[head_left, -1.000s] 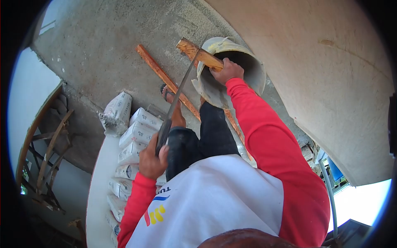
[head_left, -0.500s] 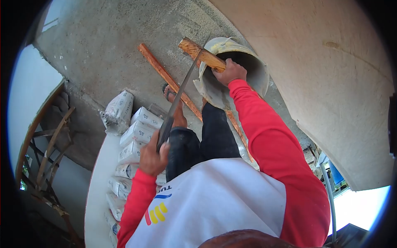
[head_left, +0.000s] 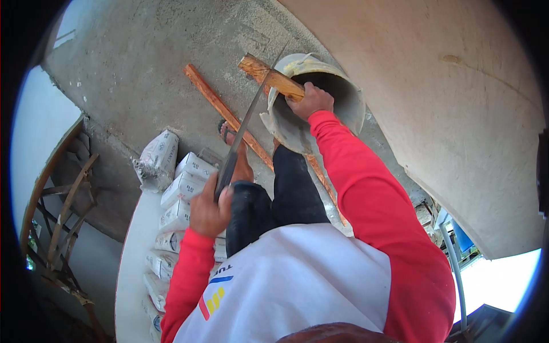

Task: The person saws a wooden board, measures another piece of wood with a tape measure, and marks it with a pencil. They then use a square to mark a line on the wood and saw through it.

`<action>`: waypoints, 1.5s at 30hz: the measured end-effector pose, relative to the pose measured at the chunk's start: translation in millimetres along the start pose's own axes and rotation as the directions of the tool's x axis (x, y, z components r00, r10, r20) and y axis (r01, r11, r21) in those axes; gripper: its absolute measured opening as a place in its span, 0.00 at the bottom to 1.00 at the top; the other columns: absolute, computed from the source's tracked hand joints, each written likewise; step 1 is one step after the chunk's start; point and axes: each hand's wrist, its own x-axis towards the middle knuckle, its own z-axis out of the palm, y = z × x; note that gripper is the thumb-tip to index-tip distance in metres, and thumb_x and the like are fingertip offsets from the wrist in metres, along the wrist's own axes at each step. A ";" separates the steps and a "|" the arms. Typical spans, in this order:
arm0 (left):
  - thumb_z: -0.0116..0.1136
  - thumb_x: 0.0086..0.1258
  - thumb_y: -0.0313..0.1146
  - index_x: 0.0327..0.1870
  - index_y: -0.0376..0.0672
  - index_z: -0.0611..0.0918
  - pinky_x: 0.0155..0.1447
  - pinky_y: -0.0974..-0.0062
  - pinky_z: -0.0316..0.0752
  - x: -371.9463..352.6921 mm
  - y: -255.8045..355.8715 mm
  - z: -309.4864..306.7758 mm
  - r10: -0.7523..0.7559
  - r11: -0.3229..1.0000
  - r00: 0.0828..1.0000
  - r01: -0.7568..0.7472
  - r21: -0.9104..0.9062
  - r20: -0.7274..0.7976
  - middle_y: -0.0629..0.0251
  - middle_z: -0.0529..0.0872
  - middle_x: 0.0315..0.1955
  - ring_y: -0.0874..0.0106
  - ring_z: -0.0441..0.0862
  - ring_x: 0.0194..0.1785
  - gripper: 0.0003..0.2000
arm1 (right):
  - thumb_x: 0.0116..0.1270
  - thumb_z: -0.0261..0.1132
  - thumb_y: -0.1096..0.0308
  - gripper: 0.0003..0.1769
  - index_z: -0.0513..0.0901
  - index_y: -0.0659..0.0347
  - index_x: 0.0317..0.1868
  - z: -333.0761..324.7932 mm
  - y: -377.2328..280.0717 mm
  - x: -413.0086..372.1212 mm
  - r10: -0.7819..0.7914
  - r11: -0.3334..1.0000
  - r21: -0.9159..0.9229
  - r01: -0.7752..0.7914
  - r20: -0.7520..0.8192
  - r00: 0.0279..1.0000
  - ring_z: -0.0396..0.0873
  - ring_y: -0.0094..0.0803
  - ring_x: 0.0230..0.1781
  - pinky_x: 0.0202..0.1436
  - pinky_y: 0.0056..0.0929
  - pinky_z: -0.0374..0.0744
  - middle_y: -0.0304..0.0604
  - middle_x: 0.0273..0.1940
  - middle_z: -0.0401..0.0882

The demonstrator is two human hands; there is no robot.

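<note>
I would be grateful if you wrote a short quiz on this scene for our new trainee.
1. Multiple choice: what does the right hand hold?
A) a paintbrush
B) a piece of wood
C) a brick

2. True or false: the left hand grips a saw.

3. Fill in the gap: in this view, the right hand appears in front of the open mouth of a pale ____.

Key: 1. B; 2. True; 3. bucket.
</note>
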 end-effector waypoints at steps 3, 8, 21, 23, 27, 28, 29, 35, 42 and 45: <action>0.56 0.70 0.37 0.59 0.24 0.74 0.39 0.61 0.81 -74.1 4.8 -45.7 -0.033 0.993 0.998 0.026 0.113 0.062 0.39 0.86 0.33 0.47 0.87 0.34 0.24 | 0.48 0.71 0.36 0.33 0.79 0.57 0.40 -1.4 -3.2 -3.2 -0.004 1.000 0.007 0.004 -0.023 1.000 0.86 0.46 0.37 0.43 0.45 0.83 0.49 0.35 0.86; 0.56 0.71 0.45 0.56 0.35 0.79 0.42 0.53 0.77 96.6 -21.7 55.5 0.003 1.000 0.999 -0.002 0.024 -0.038 0.40 0.85 0.33 0.41 0.83 0.35 0.22 | 0.50 0.71 0.38 0.30 0.80 0.58 0.38 7.4 5.3 1.9 -0.027 1.000 0.008 0.027 -0.108 0.994 0.86 0.48 0.33 0.39 0.46 0.83 0.50 0.30 0.85; 0.56 0.70 0.37 0.59 0.26 0.75 0.37 0.61 0.80 -7.4 -14.6 -9.9 0.081 0.996 0.997 -0.082 0.040 0.014 0.41 0.86 0.34 0.48 0.87 0.32 0.23 | 0.50 0.70 0.36 0.32 0.80 0.58 0.40 -2.7 -1.2 5.1 0.015 1.000 0.023 -0.013 -0.051 0.999 0.86 0.47 0.36 0.42 0.45 0.83 0.50 0.35 0.86; 0.55 0.71 0.45 0.56 0.32 0.79 0.42 0.55 0.78 100.8 -19.0 48.2 0.036 0.999 0.999 -0.037 -0.018 -0.010 0.39 0.85 0.32 0.44 0.84 0.35 0.23 | 0.50 0.70 0.36 0.32 0.80 0.58 0.40 -3.5 5.7 3.9 0.022 1.000 0.005 -0.022 -0.040 0.999 0.86 0.47 0.36 0.42 0.45 0.83 0.50 0.34 0.86; 0.56 0.71 0.47 0.52 0.32 0.80 0.44 0.53 0.77 151.9 16.4 57.8 0.020 0.998 1.000 -0.021 0.058 0.008 0.40 0.85 0.32 0.43 0.83 0.37 0.23 | 0.50 0.70 0.36 0.32 0.80 0.58 0.39 -1.1 0.1 -4.4 0.013 1.000 -0.005 -0.013 -0.046 0.999 0.86 0.47 0.36 0.41 0.44 0.83 0.51 0.33 0.86; 0.56 0.71 0.46 0.51 0.32 0.80 0.42 0.53 0.77 118.5 9.5 46.3 0.047 0.997 0.999 -0.046 0.063 -0.006 0.40 0.84 0.31 0.43 0.83 0.36 0.22 | 0.50 0.70 0.37 0.32 0.80 0.58 0.39 -3.5 0.8 1.0 0.000 1.000 -0.005 -0.001 -0.072 0.997 0.86 0.47 0.36 0.41 0.44 0.83 0.51 0.33 0.86; 0.57 0.71 0.43 0.52 0.31 0.79 0.38 0.56 0.79 69.7 12.3 21.4 0.003 1.000 1.000 -0.003 -0.017 -0.002 0.40 0.84 0.31 0.45 0.84 0.33 0.21 | 0.50 0.70 0.37 0.32 0.80 0.58 0.39 -8.9 0.1 6.6 0.002 1.000 0.001 -0.002 -0.080 0.997 0.86 0.47 0.36 0.41 0.44 0.83 0.51 0.33 0.86; 0.54 0.70 0.35 0.60 0.26 0.74 0.44 0.60 0.81 -49.8 -1.3 -34.5 -0.005 0.999 0.999 0.003 0.054 0.040 0.43 0.87 0.34 0.48 0.88 0.35 0.23 | 0.50 0.70 0.37 0.31 0.80 0.57 0.39 -4.8 1.0 0.8 -0.003 1.000 0.021 0.004 -0.064 0.998 0.86 0.47 0.36 0.41 0.45 0.83 0.50 0.33 0.86; 0.56 0.71 0.46 0.57 0.32 0.78 0.39 0.54 0.78 103.1 -8.3 38.5 0.052 0.999 0.999 -0.052 -0.002 0.005 0.38 0.84 0.28 0.43 0.83 0.31 0.24 | 0.51 0.68 0.34 0.34 0.81 0.58 0.43 -17.0 -1.3 -2.2 0.103 0.995 0.010 -0.104 0.092 0.990 0.86 0.47 0.40 0.46 0.44 0.83 0.50 0.37 0.87; 0.57 0.71 0.45 0.56 0.29 0.78 0.39 0.55 0.78 30.7 -2.9 -6.3 0.094 0.996 0.995 -0.094 -0.007 -0.047 0.40 0.84 0.27 0.45 0.84 0.31 0.25 | 0.52 0.68 0.34 0.35 0.81 0.58 0.44 -15.4 -4.3 8.8 0.079 0.997 0.021 -0.080 0.029 0.996 0.86 0.47 0.40 0.47 0.44 0.83 0.50 0.37 0.87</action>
